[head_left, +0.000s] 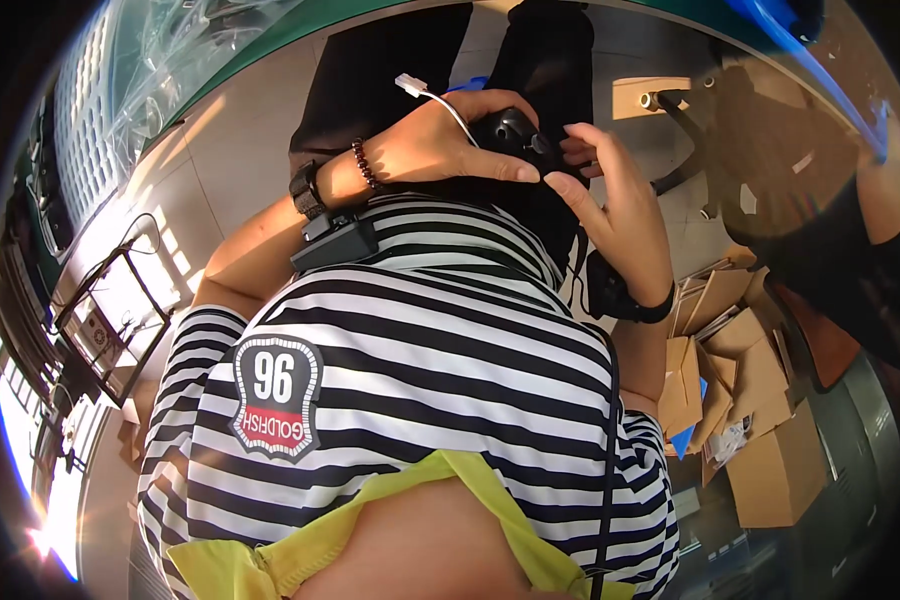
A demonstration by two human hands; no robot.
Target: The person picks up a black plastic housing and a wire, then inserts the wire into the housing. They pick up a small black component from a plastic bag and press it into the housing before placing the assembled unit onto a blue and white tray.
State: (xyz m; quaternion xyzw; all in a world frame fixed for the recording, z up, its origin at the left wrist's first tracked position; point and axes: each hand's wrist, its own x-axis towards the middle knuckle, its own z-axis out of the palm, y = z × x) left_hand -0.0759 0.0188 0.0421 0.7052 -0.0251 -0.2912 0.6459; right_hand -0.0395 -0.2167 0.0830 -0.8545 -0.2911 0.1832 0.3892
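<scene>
My left hand (pixel 450 145) is closed around a small black rounded device (pixel 505 130), held in front of my waist. A thin white cable (pixel 448 106) curves over the back of this hand and ends in a white plug (pixel 410 86) that points up and left. Just right of the device is my right hand (pixel 615 200), its fingers bent and apart from the thumb. Its thumb tip comes close to my left thumb; I see nothing between its fingers. The underside of the device is hidden by my left hand.
Cardboard boxes (pixel 775 460) are piled on the right. A green table edge (pixel 260 45) with clear plastic bags (pixel 175 70) runs along the upper left. Left of me stands a dark metal frame (pixel 120 310). At the far right another person's arm (pixel 882 195) shows.
</scene>
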